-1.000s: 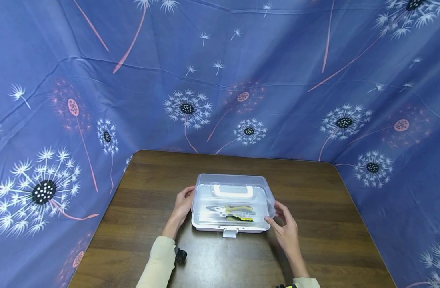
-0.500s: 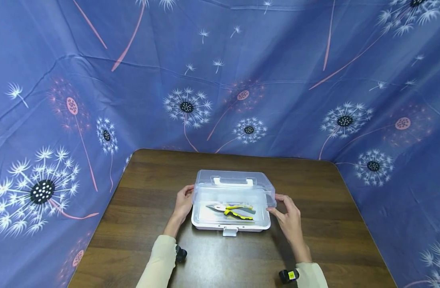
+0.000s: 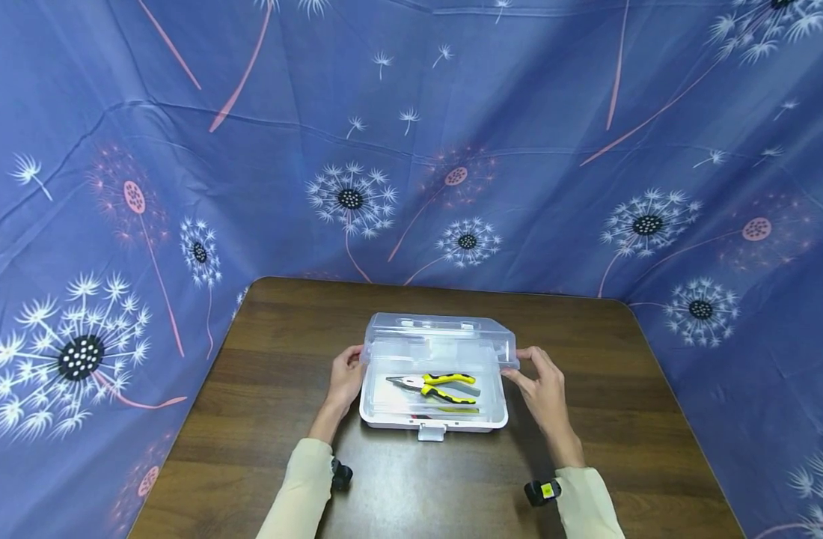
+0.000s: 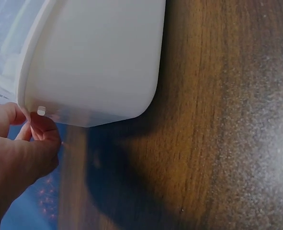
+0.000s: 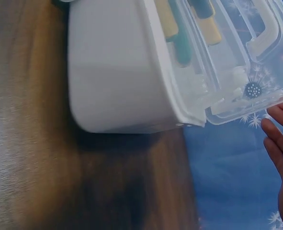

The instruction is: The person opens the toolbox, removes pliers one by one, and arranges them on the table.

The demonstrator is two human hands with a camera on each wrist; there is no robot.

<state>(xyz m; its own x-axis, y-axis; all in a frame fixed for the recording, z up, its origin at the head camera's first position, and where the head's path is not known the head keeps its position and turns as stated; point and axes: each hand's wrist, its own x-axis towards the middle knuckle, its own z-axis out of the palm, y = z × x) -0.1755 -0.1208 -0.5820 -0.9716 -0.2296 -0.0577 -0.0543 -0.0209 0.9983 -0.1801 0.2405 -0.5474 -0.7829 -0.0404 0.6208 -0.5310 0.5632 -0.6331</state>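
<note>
A white toolbox [image 3: 433, 424] with a clear hinged lid [image 3: 445, 326] sits on the table, its lid tilted up and back. Inside lie yellow-and-black pliers [image 3: 432, 383] and other partly hidden tools beneath the clear tray. My left hand [image 3: 346, 380] pinches the box rim at the rear left corner; the left wrist view shows thumb and finger on that rim [image 4: 24, 81]. At the right, my right hand [image 3: 542, 393] holds the lid's edge between thumb and fingers. Only some of its fingers [image 5: 275, 139] show in the right wrist view.
The brown wooden table [image 3: 627, 419] extends around the box. Behind it and at both sides hangs a blue cloth [image 3: 250, 187] with dandelion prints. An unlatched white clasp [image 3: 432, 433] sticks out from the box's front.
The lid has swung further up and back, leaving the pliers uncovered. My right hand has moved up and away with the lid's edge; my left hand has stayed at the rear left corner.
</note>
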